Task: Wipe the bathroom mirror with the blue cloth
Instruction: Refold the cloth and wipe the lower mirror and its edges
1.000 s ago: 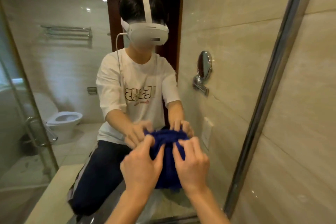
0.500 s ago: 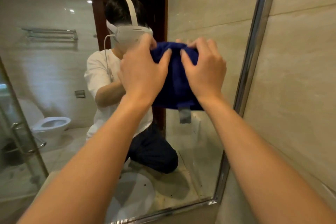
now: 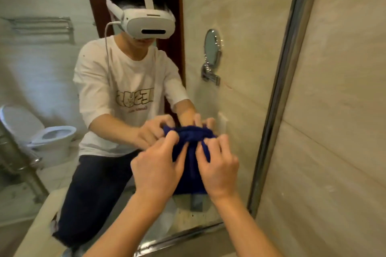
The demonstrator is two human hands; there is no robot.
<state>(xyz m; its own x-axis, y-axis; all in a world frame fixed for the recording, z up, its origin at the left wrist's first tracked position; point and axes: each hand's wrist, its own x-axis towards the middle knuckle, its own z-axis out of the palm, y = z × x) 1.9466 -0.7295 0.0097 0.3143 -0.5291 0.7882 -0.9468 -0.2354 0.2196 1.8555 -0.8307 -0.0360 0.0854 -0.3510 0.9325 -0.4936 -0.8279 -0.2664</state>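
Note:
A bunched dark blue cloth [image 3: 193, 165] lies flat against the bathroom mirror [image 3: 236, 27], low and near its right side. My left hand [image 3: 155, 170] presses its left part, fingers curled over the top edge. My right hand [image 3: 219, 168] presses its right part in the same way. A grey tag [image 3: 197, 201] hangs below the cloth. The mirror shows a kneeling person in a white shirt and headset, with both reflected hands meeting the cloth.
A chrome frame [image 3: 279, 98] bounds the mirror on the right and along the bottom edge [image 3: 181, 238]. Beige tiled wall [image 3: 334, 110] lies beyond it. Reflected are a toilet [image 3: 48, 137], a towel rack [image 3: 41, 27], a round shaving mirror [image 3: 212, 48] and a dark door.
Both hands slid the cloth up the mirror to head height, then back down to the low spot near the right frame. My head has moved closer to the glass.

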